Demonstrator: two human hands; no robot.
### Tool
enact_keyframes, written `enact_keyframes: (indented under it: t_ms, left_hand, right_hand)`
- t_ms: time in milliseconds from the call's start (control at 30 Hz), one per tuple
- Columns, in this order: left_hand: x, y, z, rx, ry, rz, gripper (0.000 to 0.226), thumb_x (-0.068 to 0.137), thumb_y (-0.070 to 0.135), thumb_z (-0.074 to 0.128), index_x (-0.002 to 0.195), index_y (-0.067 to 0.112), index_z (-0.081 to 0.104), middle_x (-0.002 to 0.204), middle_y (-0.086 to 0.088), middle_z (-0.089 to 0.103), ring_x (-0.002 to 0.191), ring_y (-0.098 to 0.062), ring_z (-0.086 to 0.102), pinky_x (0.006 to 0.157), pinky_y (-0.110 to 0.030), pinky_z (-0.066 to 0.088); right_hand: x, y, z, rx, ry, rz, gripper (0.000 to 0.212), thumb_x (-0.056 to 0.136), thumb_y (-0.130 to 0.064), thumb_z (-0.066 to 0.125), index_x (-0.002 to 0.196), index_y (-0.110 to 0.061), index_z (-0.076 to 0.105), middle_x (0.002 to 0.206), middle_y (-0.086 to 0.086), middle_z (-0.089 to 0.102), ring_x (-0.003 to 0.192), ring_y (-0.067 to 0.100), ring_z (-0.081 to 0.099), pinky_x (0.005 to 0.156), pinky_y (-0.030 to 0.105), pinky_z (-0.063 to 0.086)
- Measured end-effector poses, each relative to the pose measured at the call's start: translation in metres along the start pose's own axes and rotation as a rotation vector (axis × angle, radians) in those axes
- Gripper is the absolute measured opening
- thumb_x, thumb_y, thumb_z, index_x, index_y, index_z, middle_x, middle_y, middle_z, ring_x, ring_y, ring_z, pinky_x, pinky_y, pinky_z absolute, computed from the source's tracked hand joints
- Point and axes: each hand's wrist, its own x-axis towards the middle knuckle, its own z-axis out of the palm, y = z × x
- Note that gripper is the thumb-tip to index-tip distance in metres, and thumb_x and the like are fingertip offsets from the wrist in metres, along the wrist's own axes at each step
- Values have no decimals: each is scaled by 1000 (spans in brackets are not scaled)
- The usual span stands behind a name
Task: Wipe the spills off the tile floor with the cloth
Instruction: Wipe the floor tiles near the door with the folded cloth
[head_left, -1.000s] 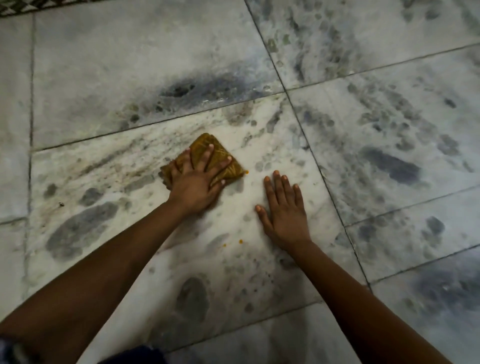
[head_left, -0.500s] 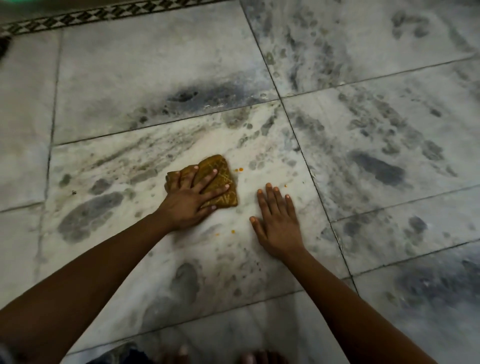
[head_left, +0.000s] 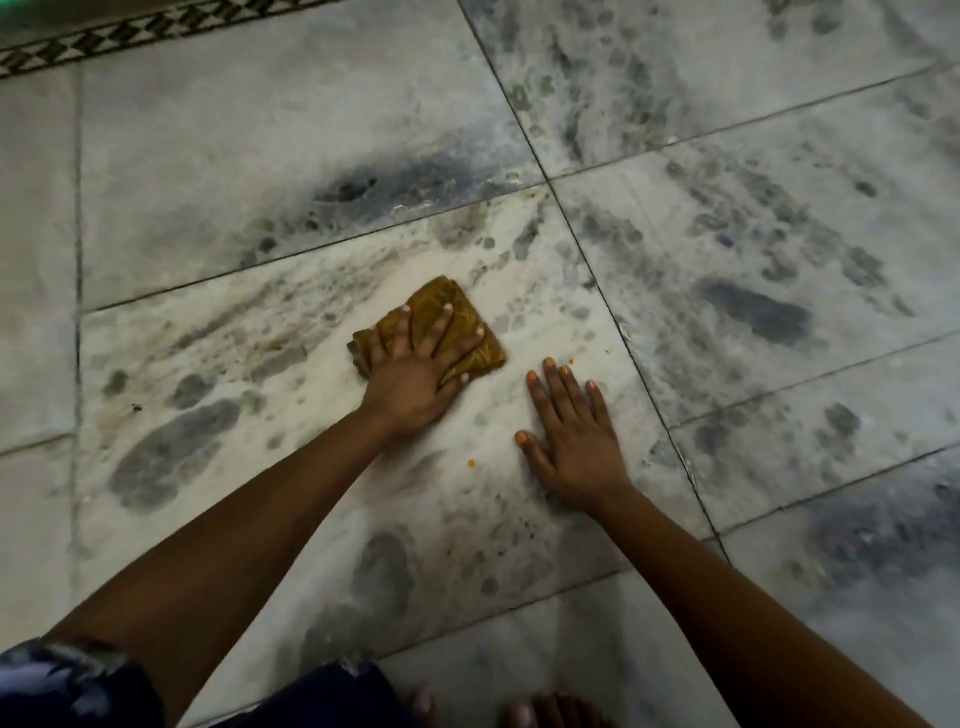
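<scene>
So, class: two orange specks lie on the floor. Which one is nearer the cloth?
The speck just beyond the right hand's fingertips, level with the cloth. The other speck lies nearer the person, between the wrists.

place: home floor (likely) | marble tile floor (head_left: 260, 156) | patterned border strip (head_left: 130, 34)

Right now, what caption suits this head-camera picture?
Left hand presses a folded cloth on marble tile; right hand rests flat.

cloth (head_left: 457, 322): near half hidden under left hand (head_left: 410, 384) | toes (head_left: 524, 714): cut by bottom edge
</scene>
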Motion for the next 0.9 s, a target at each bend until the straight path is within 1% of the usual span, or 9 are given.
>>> enact_keyframes:
  t_ms: [100, 233, 333, 500, 600, 667, 767, 833, 900]
  left_hand:
    - [-19, -29, 0, -15, 28, 57, 65, 75, 75, -2, 136, 55, 0, 157, 11, -2, 144, -35, -2, 110, -59, 3]
    - [10, -47, -12, -109, 27, -194, 55, 87, 66, 19, 140, 54, 11, 158, 11, -4, 143, -38, -3, 111, -59, 4]
    - [38, -16, -21, -171, 8, -241, 52, 95, 55, 29, 144, 48, 11, 158, 8, -7, 140, -46, -8, 110, -64, 2]
    - [19, 16, -7, -17, -12, -23, 57, 88, 64, 14, 142, 51, 1, 157, 8, -10, 141, -41, -13, 108, -64, -4]
    - [-11, -7, 6, 27, 8, 219, 64, 77, 77, -6, 137, 54, -1, 155, 10, -8, 143, -37, -7, 108, -60, -2]
    - [-25, -41, 7, -7, -8, 305, 63, 77, 79, -6, 136, 59, 2, 153, 13, -6, 143, -31, -5, 109, -55, -1]
    - [-13, -77, -6, -70, -2, 98, 69, 71, 84, 1, 135, 58, 6, 155, 11, -3, 144, -32, -3, 111, -52, -1]
    - [13, -67, -18, -85, -39, -96, 65, 81, 75, 14, 140, 50, 6, 157, 9, -5, 143, -37, -4, 111, -54, 0]
    - [34, -32, -26, -84, -68, -146, 55, 93, 61, 24, 144, 46, 10, 158, 7, -6, 142, -41, -6, 111, -57, 1]
  right_hand:
    - [0, 5, -3, 5, -6, -32, 66, 91, -47, 26, 148, -16, 20, 155, 5, 8, 143, 20, 10, 114, 36, -1]
    - [-3, 8, -8, 31, -30, -64, 67, 91, -50, 21, 148, -16, 14, 155, 3, 2, 143, 16, 3, 114, 32, -5]
    - [-4, 11, -13, 46, -90, -84, 72, 87, -56, 14, 148, -19, 6, 154, -1, -7, 144, 15, -4, 114, 31, -9]
    - [-6, 10, -16, 34, -141, -80, 79, 83, -63, 9, 149, -21, 6, 154, -1, -11, 144, 14, -7, 114, 33, -9]
    - [-11, 12, -17, 36, -153, -98, 89, 79, -75, -1, 150, -21, 5, 154, -2, -12, 143, 13, -9, 113, 32, -10]
    - [-15, 15, -15, 38, -164, -107, 90, 77, -75, -7, 150, -22, 2, 153, -4, -15, 143, 12, -12, 113, 32, -12]
    - [-18, 17, -14, 59, -171, -113, 86, 78, -74, -4, 148, -23, -6, 154, -4, -16, 143, 13, -14, 113, 31, -14]
    - [-19, 18, -14, 61, -183, -118, 86, 78, -75, -4, 146, -24, -9, 154, -4, -18, 143, 12, -16, 113, 31, -15]
    - [-18, 17, -15, 61, -184, -119, 88, 76, -77, -6, 146, -24, -10, 153, -4, -19, 142, 12, -17, 113, 31, -15]
